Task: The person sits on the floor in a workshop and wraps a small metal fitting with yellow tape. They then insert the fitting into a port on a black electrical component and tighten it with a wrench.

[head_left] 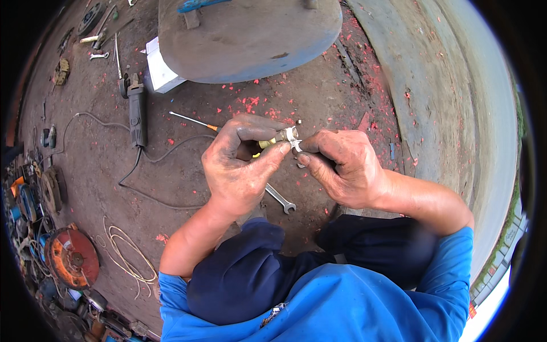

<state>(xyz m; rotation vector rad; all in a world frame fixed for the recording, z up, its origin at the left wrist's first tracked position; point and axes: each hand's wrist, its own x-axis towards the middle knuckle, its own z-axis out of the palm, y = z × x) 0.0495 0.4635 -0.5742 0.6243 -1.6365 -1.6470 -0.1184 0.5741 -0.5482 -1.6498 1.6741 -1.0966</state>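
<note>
My left hand (242, 162) grips a small brass-coloured fitting (279, 137) with white tape round its end. My right hand (342, 168) pinches a loose white strip (296, 144) of the tape, just beside the fitting. A yellow piece shows partly between my left fingers and is mostly hidden. Below my hands a silver spanner (282, 200) lies on the ground, and a screwdriver (191, 118) with an orange handle lies behind my left hand.
A grey angle grinder (137, 111) with its cord lies at left, near a white box (164, 74). A large metal plate (250, 45) stands ahead. Scattered tools, a red round part (71, 256) and a coiled wire (128, 256) lie along the left.
</note>
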